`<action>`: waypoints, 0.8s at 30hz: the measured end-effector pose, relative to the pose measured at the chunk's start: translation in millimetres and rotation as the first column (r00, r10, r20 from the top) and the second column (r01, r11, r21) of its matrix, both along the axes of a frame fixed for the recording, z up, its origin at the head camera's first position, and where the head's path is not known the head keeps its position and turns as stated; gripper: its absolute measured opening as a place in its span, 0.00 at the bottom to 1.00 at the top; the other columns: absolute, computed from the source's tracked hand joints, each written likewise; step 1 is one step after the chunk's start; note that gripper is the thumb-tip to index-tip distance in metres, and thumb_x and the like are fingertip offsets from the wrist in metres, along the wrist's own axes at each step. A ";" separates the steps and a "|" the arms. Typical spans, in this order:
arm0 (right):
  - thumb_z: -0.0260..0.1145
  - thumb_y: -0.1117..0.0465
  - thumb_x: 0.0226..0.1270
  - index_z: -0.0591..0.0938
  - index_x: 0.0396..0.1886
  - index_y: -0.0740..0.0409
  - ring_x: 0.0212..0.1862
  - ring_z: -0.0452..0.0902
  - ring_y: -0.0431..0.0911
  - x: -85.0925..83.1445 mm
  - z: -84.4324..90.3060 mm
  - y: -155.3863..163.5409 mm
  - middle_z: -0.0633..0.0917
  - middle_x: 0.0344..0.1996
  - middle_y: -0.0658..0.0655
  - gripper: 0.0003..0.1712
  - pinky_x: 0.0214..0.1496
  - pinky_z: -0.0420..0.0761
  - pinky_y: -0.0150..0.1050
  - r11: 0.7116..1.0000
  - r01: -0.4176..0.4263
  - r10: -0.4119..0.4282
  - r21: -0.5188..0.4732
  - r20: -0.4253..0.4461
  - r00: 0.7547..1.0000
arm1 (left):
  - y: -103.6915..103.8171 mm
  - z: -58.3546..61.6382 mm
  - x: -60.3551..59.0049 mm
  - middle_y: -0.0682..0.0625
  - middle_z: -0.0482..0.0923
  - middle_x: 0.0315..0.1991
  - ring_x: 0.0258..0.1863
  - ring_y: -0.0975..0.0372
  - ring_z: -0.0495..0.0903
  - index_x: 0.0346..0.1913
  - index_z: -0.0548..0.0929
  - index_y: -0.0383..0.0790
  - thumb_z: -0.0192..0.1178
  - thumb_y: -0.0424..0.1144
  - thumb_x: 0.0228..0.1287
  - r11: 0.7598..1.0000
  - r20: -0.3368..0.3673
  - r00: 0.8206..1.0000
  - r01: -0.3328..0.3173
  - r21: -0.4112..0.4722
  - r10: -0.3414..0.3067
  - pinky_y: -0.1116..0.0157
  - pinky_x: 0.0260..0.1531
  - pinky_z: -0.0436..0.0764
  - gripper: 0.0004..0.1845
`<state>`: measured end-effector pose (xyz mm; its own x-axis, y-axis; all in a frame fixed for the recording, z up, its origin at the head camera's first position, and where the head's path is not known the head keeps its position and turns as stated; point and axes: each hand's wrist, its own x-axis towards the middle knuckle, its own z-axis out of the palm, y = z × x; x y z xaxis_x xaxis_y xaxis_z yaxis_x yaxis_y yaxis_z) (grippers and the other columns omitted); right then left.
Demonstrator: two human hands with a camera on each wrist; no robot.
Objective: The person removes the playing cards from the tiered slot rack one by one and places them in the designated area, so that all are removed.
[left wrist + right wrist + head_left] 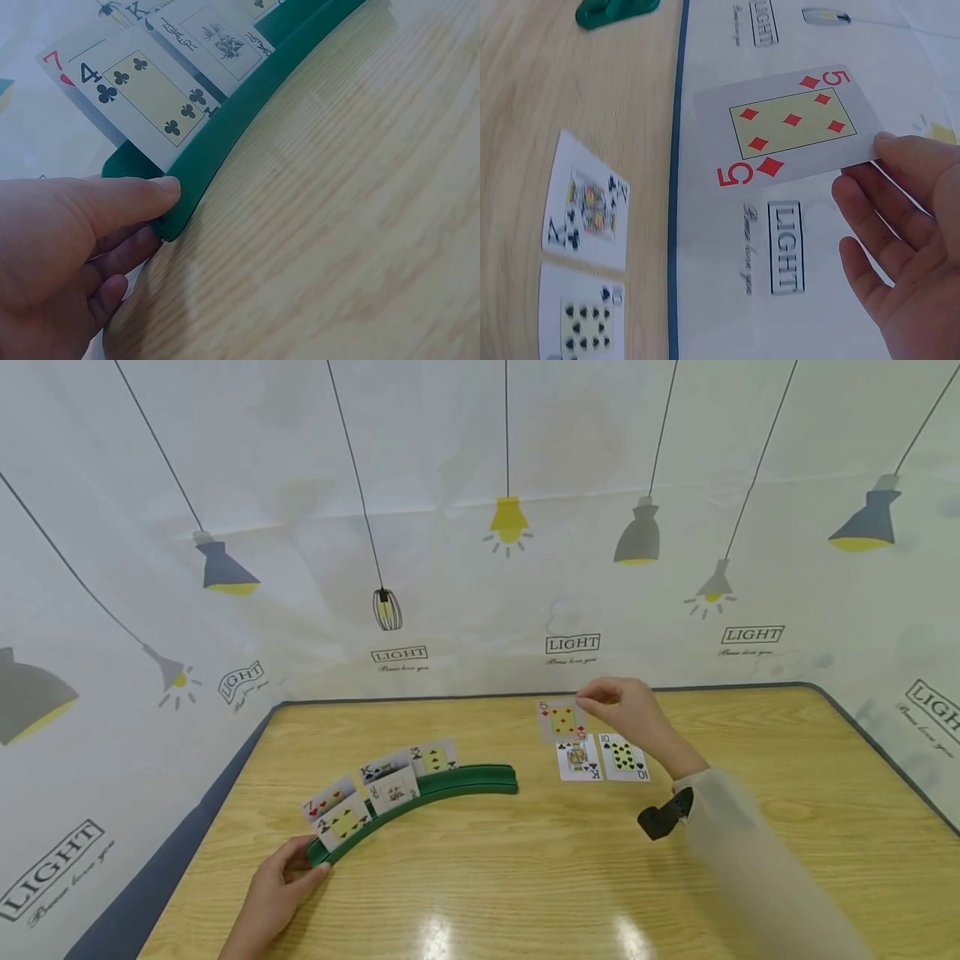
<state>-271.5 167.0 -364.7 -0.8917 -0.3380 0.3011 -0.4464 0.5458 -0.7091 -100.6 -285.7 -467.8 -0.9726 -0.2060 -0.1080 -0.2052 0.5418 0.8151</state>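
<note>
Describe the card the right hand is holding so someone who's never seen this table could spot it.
On the wooden table, look right of the curved green card holder. Two cards lie flat there, a king of clubs and a ten. Just beyond them the right hand pinches the five of diamonds, the only red card there.

Printed "LIGHT" in boxed capitals, repeated across the backdrop [573, 644], each with a cursive line beneath too small to read. A red "5" with diamond pips on the five of diamonds [787, 124], pinched by the right hand [900, 232]. On the tabletop [525, 877], a "K" with a club on the king of clubs [587, 201] and "10" on the ten of spades [624, 757]. In the green card rack [240, 112], a red "7" on the seven of hearts [56, 64], a black "4" on the four of clubs [146, 94], and a "K" on a further card [139, 10].
</note>
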 end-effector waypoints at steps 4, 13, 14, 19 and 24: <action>0.62 0.54 0.64 0.84 0.39 0.60 0.37 0.78 0.48 -5.3 1.5 21.7 0.84 0.36 0.56 0.14 0.40 0.77 0.43 0.999 0.040 -0.040 0.008 -0.003 0.999 | -0.8 -0.6 -1.0 0.41 0.77 0.45 0.41 0.57 0.76 0.56 0.74 0.32 0.62 0.32 0.58 1.000 -0.005 1.000 0.005 0.002 -0.005 0.69 0.34 0.76 0.22; 0.60 0.54 0.66 0.83 0.42 0.62 0.34 0.78 0.46 -8.3 2.2 67.5 0.83 0.36 0.60 0.16 0.35 0.76 0.37 0.990 0.137 -0.136 0.045 -0.025 0.990 | -1.1 -0.6 -1.6 0.40 0.77 0.46 0.42 0.56 0.76 0.56 0.74 0.32 0.63 0.33 0.58 1.000 -0.010 1.000 0.007 -0.006 -0.007 0.69 0.34 0.76 0.22; 0.60 0.54 0.66 0.83 0.42 0.62 0.34 0.78 0.45 -8.4 1.9 71.8 0.83 0.36 0.61 0.16 0.34 0.76 0.37 0.987 0.150 -0.149 0.050 -0.024 0.989 | -1.2 -0.7 -1.6 0.40 0.77 0.46 0.42 0.56 0.76 0.56 0.74 0.32 0.63 0.33 0.58 1.000 -0.011 1.000 0.008 -0.007 -0.008 0.69 0.34 0.76 0.22; 0.58 0.55 0.68 0.82 0.42 0.64 0.33 0.77 0.45 -9.2 -2.7 92.3 0.83 0.36 0.63 0.17 0.31 0.74 0.36 0.973 0.219 -0.218 0.076 -0.031 0.976 | -1.2 -1.3 -1.0 0.40 0.77 0.46 0.42 0.56 0.76 0.56 0.74 0.32 0.62 0.33 0.58 1.000 -0.014 1.000 0.010 -0.006 -0.010 0.69 0.34 0.76 0.22; 0.56 0.58 0.69 0.80 0.42 0.68 0.33 0.76 0.50 -8.9 -12.8 112.2 0.81 0.34 0.65 0.16 0.27 0.72 0.35 0.958 0.269 -0.265 0.098 -0.055 0.963 | -0.5 -0.9 0.1 0.41 0.77 0.45 0.41 0.57 0.76 0.55 0.74 0.32 0.63 0.33 0.58 1.000 -0.020 1.000 0.006 0.006 -0.006 0.69 0.34 0.77 0.22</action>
<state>-280.4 279.3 -377.5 -0.9415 -0.1205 0.3149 -0.3016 0.7184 -0.6268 -100.4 -286.2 -468.7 -0.9757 -0.1999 -0.0898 -0.1859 0.5382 0.8221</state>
